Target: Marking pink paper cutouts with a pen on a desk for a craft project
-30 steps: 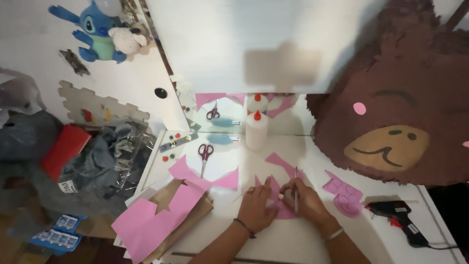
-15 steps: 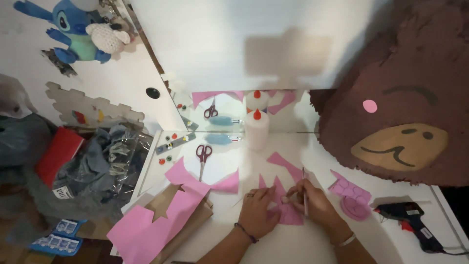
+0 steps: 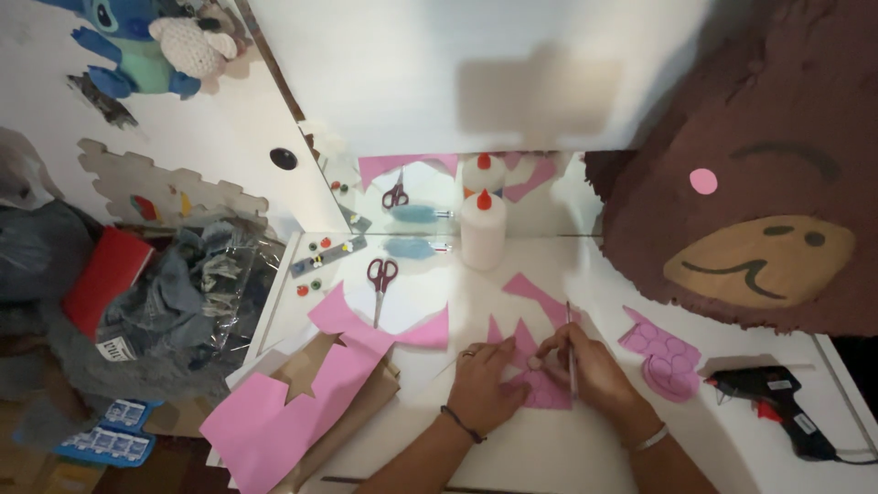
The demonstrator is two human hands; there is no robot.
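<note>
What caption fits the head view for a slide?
Left hand pins pink paper on a white table; right hand holds a pencil to it.

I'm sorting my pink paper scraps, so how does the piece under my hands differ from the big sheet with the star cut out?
The pink piece under the hands is small and jagged; the big pink sheet is long, with a star-shaped hole. The left hand presses the small piece flat on the white table while the right hand holds a pencil; the sheet lies untouched on brown paper. Both are the same pink.

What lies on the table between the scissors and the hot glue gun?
In the head view, between the scissors and glue gun: pink paper scraps, both hands and pink cutouts.
</note>
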